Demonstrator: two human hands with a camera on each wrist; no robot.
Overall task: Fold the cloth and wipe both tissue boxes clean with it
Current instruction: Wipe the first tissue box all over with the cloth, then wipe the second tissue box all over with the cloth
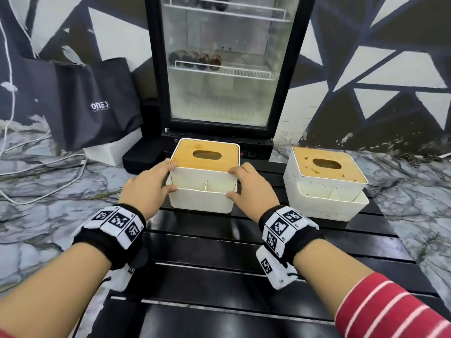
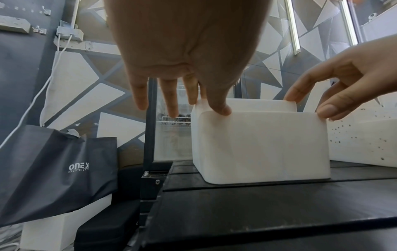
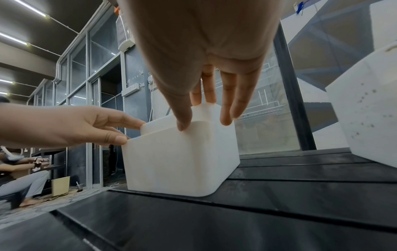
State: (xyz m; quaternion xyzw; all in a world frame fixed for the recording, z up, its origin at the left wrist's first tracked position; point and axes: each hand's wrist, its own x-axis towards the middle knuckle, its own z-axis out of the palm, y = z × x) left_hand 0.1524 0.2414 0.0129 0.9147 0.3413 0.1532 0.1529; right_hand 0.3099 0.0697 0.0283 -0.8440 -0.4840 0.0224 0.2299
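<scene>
A white tissue box (image 1: 202, 201) with a wooden lid and a front compartment stands on the black slatted table (image 1: 219, 276). My left hand (image 1: 168, 178) touches its left side, thumb on the front compartment's corner (image 2: 223, 110). My right hand (image 1: 234, 182) touches its right side the same way (image 3: 182, 125). Both hands' fingers are nearly straight. A second, similar tissue box (image 1: 327, 206) stands to the right, with dark specks on its lid and walls (image 3: 365, 118). No cloth shows in any view.
A glass-door fridge (image 1: 219, 69) stands right behind the table. To the left on the marble floor are a black bag (image 1: 92, 106), a white block (image 1: 109, 152) and white cables (image 1: 36, 172). In the right wrist view, people sit at the far left (image 3: 19, 178).
</scene>
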